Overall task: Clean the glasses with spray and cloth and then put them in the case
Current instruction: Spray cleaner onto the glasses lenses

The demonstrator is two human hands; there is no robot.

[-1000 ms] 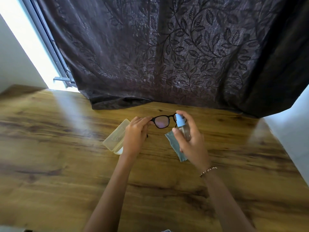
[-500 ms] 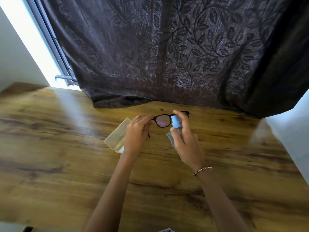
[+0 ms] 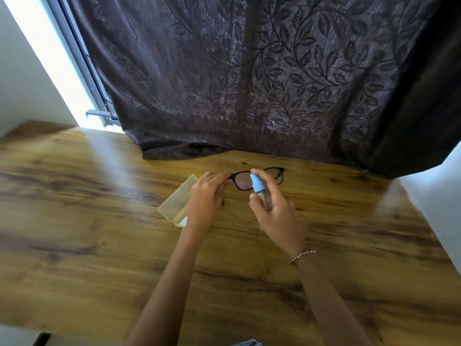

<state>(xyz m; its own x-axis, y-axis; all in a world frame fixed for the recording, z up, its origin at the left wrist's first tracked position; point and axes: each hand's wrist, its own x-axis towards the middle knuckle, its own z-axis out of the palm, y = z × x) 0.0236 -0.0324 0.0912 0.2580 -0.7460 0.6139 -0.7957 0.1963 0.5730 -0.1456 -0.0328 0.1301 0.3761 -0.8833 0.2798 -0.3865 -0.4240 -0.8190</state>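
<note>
Black-framed glasses (image 3: 243,181) are held up over the wooden table, lenses facing me. My left hand (image 3: 205,199) pinches their left end at the hinge. My right hand (image 3: 275,212) grips a small clear spray bottle with a light blue top (image 3: 258,187), its forefinger resting on the nozzle, right in front of the left lens. A pale yellow translucent glasses case (image 3: 175,203) lies open on the table just left of my left hand. The cloth is hidden behind my right hand.
A dark leaf-patterned curtain (image 3: 262,83) hangs down onto the far edge of the wooden table (image 3: 99,245). A bright window strip (image 3: 62,68) shows at the upper left. A white wall (image 3: 436,196) bounds the table on the right.
My right hand has moved the spray bottle left, from beside the glasses to in front of the left lens, and now covers the blue cloth. My left hand keeps its hold.
</note>
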